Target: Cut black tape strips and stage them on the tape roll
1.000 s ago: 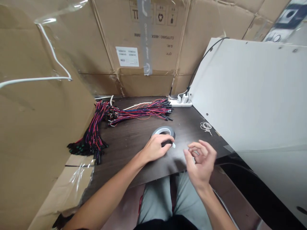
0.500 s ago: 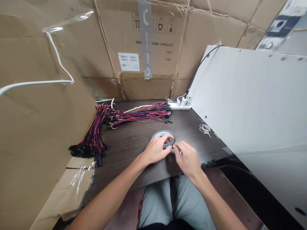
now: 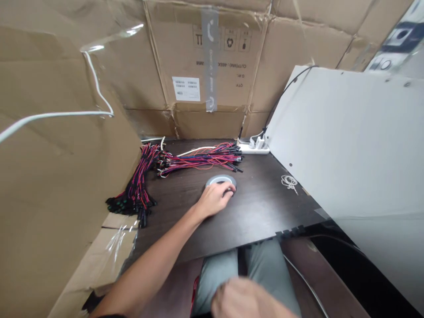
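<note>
A roll of grey tape (image 3: 221, 180) lies flat on the dark wooden board (image 3: 258, 212). My left hand (image 3: 214, 199) rests on the near side of the roll, fingers curled over its rim. My right hand (image 3: 245, 300) is low at the bottom edge of the view, over my lap, blurred, with its fingers hidden. Behind the roll lies a bundle of red, blue and black wires (image 3: 202, 160). A second bundle (image 3: 137, 187) runs down the board's left side.
Cardboard boxes (image 3: 212, 66) wall the back and left. A white panel (image 3: 357, 145) leans on the right. A white power strip (image 3: 255, 148) sits at the back right corner, and a small coil of white thread (image 3: 289, 181) lies on the board.
My right hand has left the tape roll and dropped toward my lap. My left hand stays on the roll, which sits a little farther back.
</note>
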A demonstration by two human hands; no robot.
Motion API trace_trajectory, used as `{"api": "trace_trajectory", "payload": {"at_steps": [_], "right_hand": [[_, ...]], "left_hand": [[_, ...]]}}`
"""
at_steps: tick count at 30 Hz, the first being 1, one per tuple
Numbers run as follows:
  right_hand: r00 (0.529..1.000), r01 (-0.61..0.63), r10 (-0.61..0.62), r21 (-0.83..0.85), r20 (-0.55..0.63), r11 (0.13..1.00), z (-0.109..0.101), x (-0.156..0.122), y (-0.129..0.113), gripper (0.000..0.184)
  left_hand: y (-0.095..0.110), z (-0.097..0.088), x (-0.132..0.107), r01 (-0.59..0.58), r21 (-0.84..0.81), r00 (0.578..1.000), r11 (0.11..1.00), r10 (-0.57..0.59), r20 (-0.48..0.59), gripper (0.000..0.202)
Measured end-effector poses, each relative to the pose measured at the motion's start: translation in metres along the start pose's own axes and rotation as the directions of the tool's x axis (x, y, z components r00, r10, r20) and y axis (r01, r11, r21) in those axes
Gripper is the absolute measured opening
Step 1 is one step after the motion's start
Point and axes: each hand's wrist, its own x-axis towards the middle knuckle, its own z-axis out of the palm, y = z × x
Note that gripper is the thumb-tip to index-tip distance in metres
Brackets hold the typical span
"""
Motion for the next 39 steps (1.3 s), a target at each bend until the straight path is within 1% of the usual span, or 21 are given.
{"api": "trace_trajectory", "payload": {"at_steps": [1, 2, 3, 4, 5, 6, 7, 8, 9, 10, 11, 12, 13, 14, 15, 17, 21, 26, 32, 39], "right_hand": [[1.000, 0.009, -0.009, 0.040, -0.006, 0.999, 0.004, -0.010, -0.010, 0.036], [0.999, -0.015, 0.018, 0.106, -0.028, 0.994, 0.009, -0.019, -0.018, 0.035], [0.996, -0.075, 0.084, 0.191, -0.043, 0.979, 0.015, -0.029, -0.023, 0.033], [0.980, -0.177, 0.196, 0.291, -0.035, 0.940, 0.023, -0.038, -0.025, 0.029], [0.940, -0.310, 0.341, 0.394, -0.011, 0.865, 0.032, -0.047, -0.026, 0.023], [0.865, -0.462, 0.499, 0.484, 0.059, 0.743, 0.042, -0.056, -0.024, 0.016], [0.754, -0.593, 0.644, 0.556, 0.130, 0.583, 0.052, -0.063, -0.022, 0.013], [0.605, -0.678, 0.775, 0.628, 0.180, 0.383, 0.062, -0.069, -0.018, 0.018], [0.443, -0.693, 0.866, 0.702, 0.232, 0.166, 0.070, -0.074, -0.015, 0.026], [0.300, -0.630, 0.921, 0.777, 0.248, -0.004, 0.076, -0.077, -0.011, 0.034], [0.182, -0.535, 0.948, 0.835, 0.262, -0.129, 0.081, -0.077, -0.007, 0.041], [0.097, -0.435, 0.958, 0.878, 0.268, -0.202, 0.083, -0.077, -0.005, 0.047], [0.041, -0.353, 0.963, 0.905, 0.266, -0.235, 0.083, -0.075, -0.002, 0.050], [0.007, -0.301, 0.963, 0.919, 0.268, -0.254, 0.082, -0.072, -0.001, 0.052], [-0.013, -0.272, 0.961, 0.924, 0.276, -0.269, 0.080, -0.069, 0.000, 0.053], [-0.035, -0.246, 0.957, 0.926, 0.288, -0.288, 0.077, -0.064, 0.002, 0.054], [-0.042, -0.233, 0.957, 0.928, 0.289, -0.290, 0.076, -0.057, 0.005, 0.056], [-0.058, -0.207, 0.958, 0.936, 0.280, -0.286, 0.079, -0.057, 0.007, 0.058], [-0.048, -0.186, 0.967, 0.949, 0.250, -0.255, 0.078, -0.059, 0.008, 0.054], [-0.016, -0.254, 0.978, 0.945, 0.208, -0.205, 0.079, -0.059, 0.008, 0.050]], "left_hand": [[-0.003, -0.001, 0.001, 0.010, 0.009, 1.000, 1.000, -0.010, 0.010, 0.016], [-0.005, -0.001, 0.002, 0.020, 0.011, 1.000, 1.000, -0.020, 0.017, 0.017], [-0.007, 0.000, 0.002, 0.029, 0.020, 0.999, 0.999, -0.030, 0.037, 0.019], [-0.007, 0.001, 0.002, 0.034, 0.031, 0.997, 0.999, -0.036, 0.062, 0.020], [-0.007, 0.002, 0.003, 0.037, 0.043, 0.996, 0.998, -0.041, 0.078, 0.021], [-0.007, 0.003, 0.003, 0.038, 0.054, 0.995, 0.998, -0.043, 0.090, 0.022], [-0.007, 0.003, 0.003, 0.037, 0.059, 0.994, 0.998, -0.042, 0.096, 0.022], [-0.006, 0.003, 0.004, 0.034, 0.060, 0.995, 0.998, -0.039, 0.096, 0.021], [-0.006, 0.003, 0.004, 0.030, 0.057, 0.995, 0.998, -0.035, 0.096, 0.021], [-0.006, 0.003, 0.004, 0.026, 0.053, 0.994, 0.998, -0.031, 0.100, 0.021], [-0.006, 0.002, 0.004, 0.023, 0.050, 0.994, 0.999, -0.028, 0.104, 0.020], [-0.006, 0.002, 0.005, 0.021, 0.048, 0.994, 0.999, -0.026, 0.106, 0.020], [-0.006, 0.001, 0.005, 0.020, 0.048, 0.994, 0.999, -0.025, 0.109, 0.020], [-0.006, 0.001, 0.005, 0.020, 0.051, 0.994, 0.999, -0.026, 0.111, 0.020], [-0.005, 0.001, 0.005, 0.022, 0.056, 0.993, 0.998, -0.028, 0.113, 0.020], [-0.004, 0.000, 0.006, 0.027, 0.068, 0.992, 0.997, -0.035, 0.118, 0.019], [-0.003, -0.001, 0.007, 0.034, 0.057, 0.991, 0.998, -0.041, 0.125, 0.018], [-0.003, -0.001, 0.007, 0.022, 0.045, 0.994, 0.999, -0.027, 0.110, 0.018], [-0.004, -0.001, 0.006, 0.020, 0.048, 0.993, 0.999, -0.026, 0.111, 0.018], [-0.004, 0.000, 0.007, 0.015, 0.033, 0.994, 0.999, -0.019, 0.106, 0.018]]}}
